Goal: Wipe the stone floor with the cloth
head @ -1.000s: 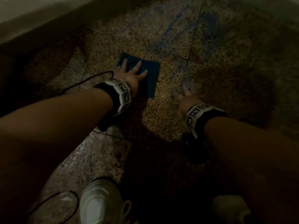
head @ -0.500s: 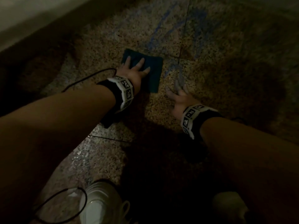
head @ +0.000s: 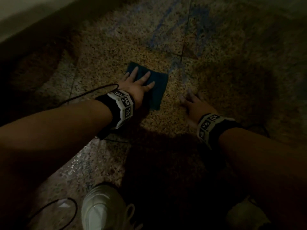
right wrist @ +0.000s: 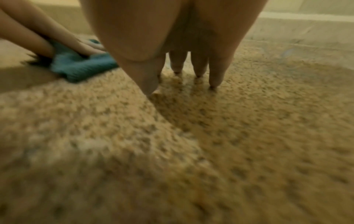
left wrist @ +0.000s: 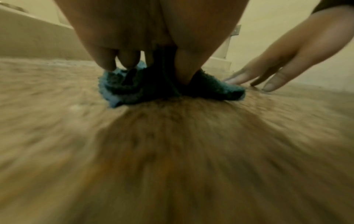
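Observation:
A folded teal cloth [head: 157,87] lies flat on the speckled stone floor [head: 103,52] in the head view. My left hand [head: 137,82] presses on its left part with fingers straight and spread. The left wrist view shows the cloth [left wrist: 210,89] bunched under those fingers. My right hand [head: 192,103] rests on bare floor just right of the cloth, fingers straight, fingertips [right wrist: 214,81] touching the stone. In the right wrist view the cloth [right wrist: 82,68] sits at left under the left hand [right wrist: 63,40].
Blue smears [head: 159,24] mark the floor beyond the cloth, beside a tile joint [head: 186,35]. A wall base [head: 25,29] runs along the upper left. A black cable [head: 79,97] trails from my left wrist. My white shoe [head: 101,209] stands at the bottom.
The left hand has slid the cloth toward me and slightly right across the floor. The right hand has shifted a little along the floor beside it.

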A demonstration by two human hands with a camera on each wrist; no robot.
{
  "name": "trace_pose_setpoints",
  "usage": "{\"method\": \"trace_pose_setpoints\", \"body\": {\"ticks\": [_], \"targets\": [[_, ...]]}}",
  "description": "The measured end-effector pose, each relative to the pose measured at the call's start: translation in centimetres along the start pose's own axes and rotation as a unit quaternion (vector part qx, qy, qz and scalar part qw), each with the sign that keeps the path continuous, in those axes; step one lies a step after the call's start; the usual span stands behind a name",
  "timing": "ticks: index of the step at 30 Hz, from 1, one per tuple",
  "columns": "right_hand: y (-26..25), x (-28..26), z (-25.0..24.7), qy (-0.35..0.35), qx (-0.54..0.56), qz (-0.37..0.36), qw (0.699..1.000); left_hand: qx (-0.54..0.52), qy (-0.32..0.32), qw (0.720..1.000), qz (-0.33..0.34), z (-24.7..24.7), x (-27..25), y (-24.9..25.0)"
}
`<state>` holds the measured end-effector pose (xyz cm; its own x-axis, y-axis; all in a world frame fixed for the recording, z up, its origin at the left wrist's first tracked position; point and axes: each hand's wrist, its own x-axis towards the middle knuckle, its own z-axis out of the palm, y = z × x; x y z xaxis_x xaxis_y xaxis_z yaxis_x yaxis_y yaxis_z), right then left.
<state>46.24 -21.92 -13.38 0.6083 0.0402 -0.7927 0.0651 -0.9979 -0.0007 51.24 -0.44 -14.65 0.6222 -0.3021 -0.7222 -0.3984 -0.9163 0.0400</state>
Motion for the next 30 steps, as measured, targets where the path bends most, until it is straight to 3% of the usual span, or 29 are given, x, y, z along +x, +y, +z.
{"method": "trace_pose_setpoints", "body": {"ticks": [5, 11, 16, 25, 30], "targets": [[-0.4, 0.2, -0.3, -0.017, 0.039, 0.008, 0.999, -0.010, 0.010, 1.000, -0.008, -4.0, 2.7, 1.7], [-0.3, 0.0, -0.8, -0.038, 0.011, 0.010, 0.999, 0.061, 0.014, 0.998, -0.018, -8.0, 4.5, 4.0], [-0.2, -0.5, -0.9, -0.038, -0.005, -0.001, 0.999, -0.001, 0.015, 1.000, -0.015, -6.6, 3.4, 4.1], [0.4, -0.2, -2.2, -0.092, -0.098, -0.019, 0.991, 0.052, -0.047, 0.997, 0.013, -0.6, -0.5, 3.4], [2.8, -0.4, -2.9, -0.043, -0.081, -0.048, 0.995, 0.101, -0.097, 0.990, 0.005, -2.6, -0.7, 4.1]]}}
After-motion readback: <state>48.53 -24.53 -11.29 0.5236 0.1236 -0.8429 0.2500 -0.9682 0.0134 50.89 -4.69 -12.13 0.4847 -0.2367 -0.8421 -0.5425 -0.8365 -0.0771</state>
